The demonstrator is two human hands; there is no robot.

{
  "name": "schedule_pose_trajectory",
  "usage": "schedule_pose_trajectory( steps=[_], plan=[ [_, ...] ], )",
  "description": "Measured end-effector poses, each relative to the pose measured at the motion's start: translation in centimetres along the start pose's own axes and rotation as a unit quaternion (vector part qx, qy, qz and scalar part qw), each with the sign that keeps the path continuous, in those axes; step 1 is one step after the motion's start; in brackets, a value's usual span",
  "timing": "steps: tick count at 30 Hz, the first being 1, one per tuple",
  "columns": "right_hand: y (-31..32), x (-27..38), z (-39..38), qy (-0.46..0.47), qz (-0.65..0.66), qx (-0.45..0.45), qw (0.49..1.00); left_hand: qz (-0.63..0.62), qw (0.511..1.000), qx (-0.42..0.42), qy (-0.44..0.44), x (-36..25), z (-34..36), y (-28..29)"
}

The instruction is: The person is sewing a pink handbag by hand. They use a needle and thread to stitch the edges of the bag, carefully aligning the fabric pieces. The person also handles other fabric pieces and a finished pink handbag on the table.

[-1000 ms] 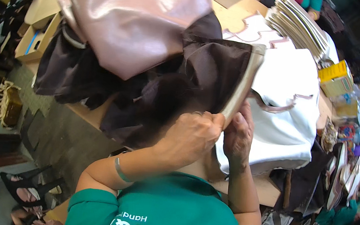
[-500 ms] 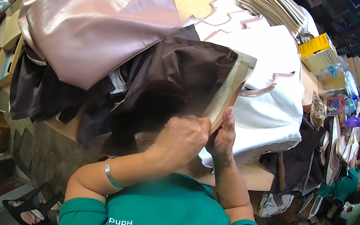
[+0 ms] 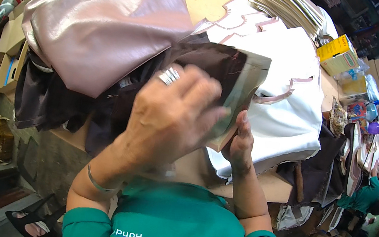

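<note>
A dark brown fabric piece with stitching along its upper edge lies in front of me. Along its right side runs a beige-grey strip. My right hand is closed on the lower end of this strip, thumb up. My left hand, with a silver ring and a bracelet, hovers over the brown fabric. Motion blurs its fingers, but the thumb stands apart from them and nothing shows between. A pink leather bag sits at the left, overlapping dark fabric. White leather bag pieces with pink-edged cutouts lie at the right.
Stacked cream sheets stand at the back of the table. A yellow box and plastic containers sit at the far right. A wooden-handled tool rests near the right edge. Another person in green is at far right.
My left hand has left the strip's lower end, moving up and left over the brown fabric with its thumb now apart. My right hand keeps its hold in nearly the same place.
</note>
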State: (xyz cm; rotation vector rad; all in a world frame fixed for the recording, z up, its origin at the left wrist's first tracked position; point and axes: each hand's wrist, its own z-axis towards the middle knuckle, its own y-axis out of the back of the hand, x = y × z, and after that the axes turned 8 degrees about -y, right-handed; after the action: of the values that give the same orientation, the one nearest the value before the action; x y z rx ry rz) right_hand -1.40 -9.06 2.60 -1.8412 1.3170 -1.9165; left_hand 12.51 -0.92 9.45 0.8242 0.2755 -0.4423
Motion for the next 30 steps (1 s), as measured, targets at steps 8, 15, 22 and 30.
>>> schedule_pose_trajectory(
  steps=[8,15,22,30],
  plan=[
    [-0.1,-0.4,1.2,0.049,-0.412,0.013,0.910,-0.145,0.986,-0.001,0.079,3.3,2.3,2.6],
    [-1.5,4.6,4.0,0.192,-0.650,-0.087,0.730,-0.295,0.881,-0.337,0.154,2.6,0.0,8.9],
    [-8.4,11.9,7.6,0.529,-0.735,-0.102,0.412,-0.322,0.885,-0.272,0.196,-0.7,-5.8,9.4],
    [-4.4,3.6,4.3,0.367,-0.700,-0.029,0.611,-0.464,0.824,-0.123,0.302,0.8,-8.9,-0.6]
  ],
)
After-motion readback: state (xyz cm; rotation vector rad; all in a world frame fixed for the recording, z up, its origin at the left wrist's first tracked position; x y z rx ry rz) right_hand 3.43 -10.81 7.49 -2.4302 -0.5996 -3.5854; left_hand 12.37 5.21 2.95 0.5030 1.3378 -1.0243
